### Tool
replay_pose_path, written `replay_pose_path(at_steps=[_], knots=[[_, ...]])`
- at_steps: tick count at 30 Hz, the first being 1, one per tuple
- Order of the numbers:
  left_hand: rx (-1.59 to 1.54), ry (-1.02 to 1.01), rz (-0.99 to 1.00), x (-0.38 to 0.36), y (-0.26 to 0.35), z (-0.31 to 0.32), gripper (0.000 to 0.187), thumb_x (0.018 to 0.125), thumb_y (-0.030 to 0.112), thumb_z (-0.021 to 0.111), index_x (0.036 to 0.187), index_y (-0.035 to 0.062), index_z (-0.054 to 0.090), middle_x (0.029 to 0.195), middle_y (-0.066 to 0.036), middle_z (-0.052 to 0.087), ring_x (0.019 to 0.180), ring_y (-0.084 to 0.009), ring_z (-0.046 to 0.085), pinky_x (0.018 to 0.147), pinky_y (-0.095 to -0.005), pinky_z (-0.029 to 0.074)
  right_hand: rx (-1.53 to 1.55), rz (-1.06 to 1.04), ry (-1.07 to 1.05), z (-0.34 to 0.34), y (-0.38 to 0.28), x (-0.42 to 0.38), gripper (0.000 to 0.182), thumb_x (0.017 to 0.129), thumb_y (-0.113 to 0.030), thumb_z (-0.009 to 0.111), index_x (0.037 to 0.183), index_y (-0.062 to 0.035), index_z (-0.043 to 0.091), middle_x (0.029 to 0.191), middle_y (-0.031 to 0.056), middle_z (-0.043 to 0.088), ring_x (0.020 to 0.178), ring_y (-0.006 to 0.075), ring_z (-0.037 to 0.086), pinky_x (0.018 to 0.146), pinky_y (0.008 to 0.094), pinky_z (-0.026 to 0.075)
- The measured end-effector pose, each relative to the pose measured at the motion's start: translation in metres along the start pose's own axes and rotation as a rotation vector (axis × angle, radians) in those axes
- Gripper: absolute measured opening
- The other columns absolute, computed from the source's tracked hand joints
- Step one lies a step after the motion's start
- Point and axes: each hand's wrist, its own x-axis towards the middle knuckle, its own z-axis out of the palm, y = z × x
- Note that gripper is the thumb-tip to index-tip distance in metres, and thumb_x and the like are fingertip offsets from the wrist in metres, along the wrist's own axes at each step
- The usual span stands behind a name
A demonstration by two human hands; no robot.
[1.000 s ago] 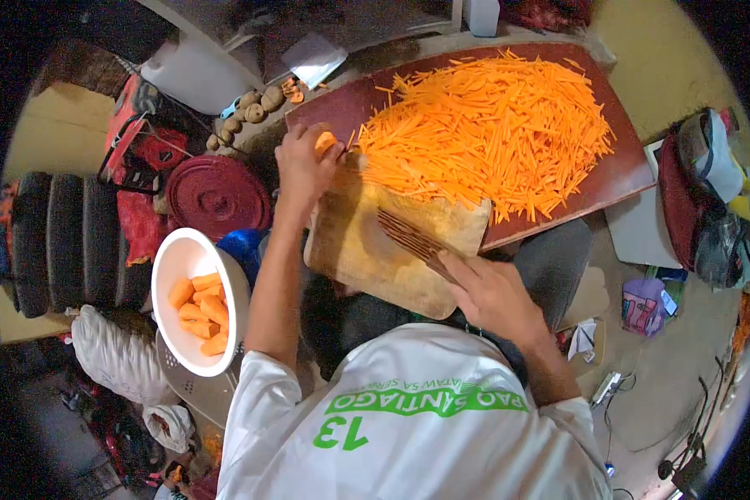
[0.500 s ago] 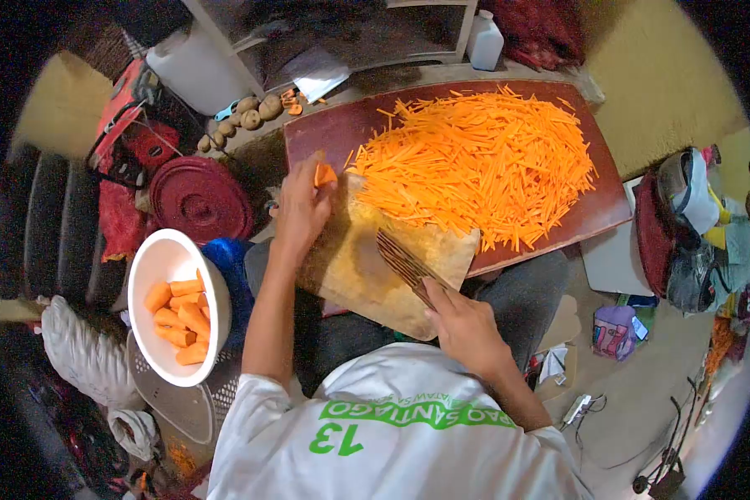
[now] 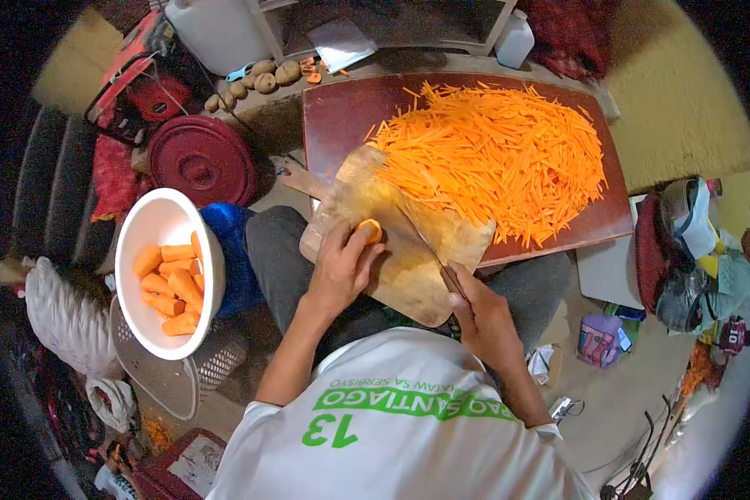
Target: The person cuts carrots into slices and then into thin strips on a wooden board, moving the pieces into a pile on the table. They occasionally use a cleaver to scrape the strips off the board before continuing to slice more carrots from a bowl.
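Observation:
My left hand (image 3: 342, 265) holds a short orange carrot piece (image 3: 370, 232) against the wooden cutting board (image 3: 408, 287). My right hand (image 3: 480, 315) is closed on the handle of a knife (image 3: 422, 237), whose blade lies over the board, to the right of the carrot piece and apart from it. Beyond the board, a big heap of carrot strips (image 3: 496, 158) covers much of the dark red tabletop (image 3: 333, 112). At the left stands a white bowl (image 3: 212, 275) with several peeled carrot pieces (image 3: 183, 287) in it.
A dark red round lid (image 3: 200, 158) lies behind the bowl. Several potatoes (image 3: 265, 82) rest beyond the table's left corner, near a white sheet (image 3: 342, 46). A white jug (image 3: 515, 40) stands at the back. Plastic bags (image 3: 692, 250) are piled at the right.
My left hand has come down and toward me, bringing the carrot piece onto the board. My right hand still grips the knife, its blade now seen more edge-on. The whole view has shifted slightly.

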Motion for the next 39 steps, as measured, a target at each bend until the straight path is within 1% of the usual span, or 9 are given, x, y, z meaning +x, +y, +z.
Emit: replay_pose_path(at_steps=[5,11,14,22,26,29,32,35,39], knots=[[-0.066,-0.027,-0.045,-0.001,-0.002,0.004,0.033,0.09,0.005,0.08,0.12,0.0002,0.066,0.116,-0.024,0.062,0.102,-0.0435,0.064,0.089,-0.0484,0.054,0.157,-0.073,-0.019,0.003,-0.013,-0.002,0.05,0.108,-0.017,0.06,0.152,0.0036,0.052,0.14,0.0288,0.066,0.13,0.0423,0.066,0.11,0.044,0.051],[-0.039,-0.034,-0.061,-0.004,0.014,0.003,0.032,0.089,0.003,0.08,0.118,-0.0005,0.068,0.116,-0.024,0.058,0.101,-0.0428,0.062,0.089,-0.0482,0.053,0.085,0.033,-0.146,-0.003,-0.028,-0.004,0.053,0.104,-0.018,0.065,0.152,0.0018,0.051,0.137,0.0279,0.068,0.128,0.0427,0.067,0.107,0.046,0.053],[-0.012,0.01,-0.026,-0.008,0.01,0.009,0.035,0.086,0.002,0.08,0.119,-0.0001,0.069,0.117,-0.025,0.056,0.102,-0.0428,0.059,0.087,-0.0486,0.053,0.022,-0.054,-0.127,-0.006,-0.032,-0.005,0.055,0.103,-0.018,0.067,0.151,0.0007,0.05,0.135,0.0276,0.068,0.124,0.0443,0.068,0.103,0.0479,0.055],[0.03,0.019,0.014,-0.02,-0.01,0.023,0.045,0.072,-0.001,0.076,0.116,0.001,0.073,0.116,-0.025,0.055,0.103,-0.0424,0.057,0.085,-0.0492,0.052,-0.029,0.047,-0.233,-0.014,-0.036,0.004,0.055,0.103,-0.019,0.069,0.15,0.0002,0.049,0.13,0.0272,0.07,0.122,0.0447,0.069,0.099,0.0475,0.058],[0.0,0.047,0.045,-0.019,-0.014,0.026,0.042,0.072,-0.001,0.076,0.114,0.0016,0.074,0.115,-0.024,0.056,0.101,-0.0406,0.058,0.084,-0.048,0.053,0.093,0.132,-0.273,-0.011,-0.031,0.007,0.054,0.103,-0.018,0.067,0.151,0.0006,0.049,0.129,0.028,0.07,0.122,0.0456,0.069,0.101,0.0449,0.057],[-0.045,0.083,0.055,-0.02,-0.017,0.029,0.041,0.073,-0.002,0.076,0.114,0.002,0.075,0.114,-0.023,0.057,0.1,-0.0398,0.059,0.082,-0.0472,0.053,0.109,0.055,-0.224,-0.003,-0.019,0.007,0.05,0.103,-0.015,0.063,0.149,0.0011,0.049,0.124,0.0283,0.071,0.119,0.0469,0.069,0.1,0.0449,0.056],[-0.043,0.088,0.054,-0.018,-0.015,0.026,0.04,0.073,-0.001,0.077,0.113,0.0024,0.075,0.114,-0.022,0.058,0.099,-0.0394,0.06,0.081,-0.0467,0.053,0.055,0.222,-0.384,-0.009,-0.037,0.028,0.046,0.104,-0.015,0.062,0.146,-0.0003,0.05,0.116,0.0287,0.07,0.111,0.0481,0.07,0.094,0.0475,0.057],[-0.033,0.096,0.052,-0.014,-0.011,0.022,0.037,0.075,0.001,0.079,0.112,0.0029,0.076,0.115,-0.022,0.058,0.099,-0.0393,0.06,0.081,-0.0457,0.054,0.047,-0.105,-0.173,0.024,-0.008,0.04,0.044,0.104,-0.016,0.062,0.144,-0.0022,0.051,0.112,0.0277,0.069,0.103,0.0478,0.07,0.089,0.0486,0.056],[-0.055,0.124,0.002,-0.018,-0.013,0.029,0.03,0.08,0.004,0.081,0.109,0.0041,0.077,0.116,-0.022,0.057,0.1,-0.039,0.061,0.081,-0.0439,0.054,0.085,-0.022,-0.143,0.028,-0.01,0.044,0.044,0.104,-0.017,0.063,0.144,-0.003,0.052,0.108,0.0271,0.07,0.099,0.0454,0.072,0.085,0.0472,0.057]])
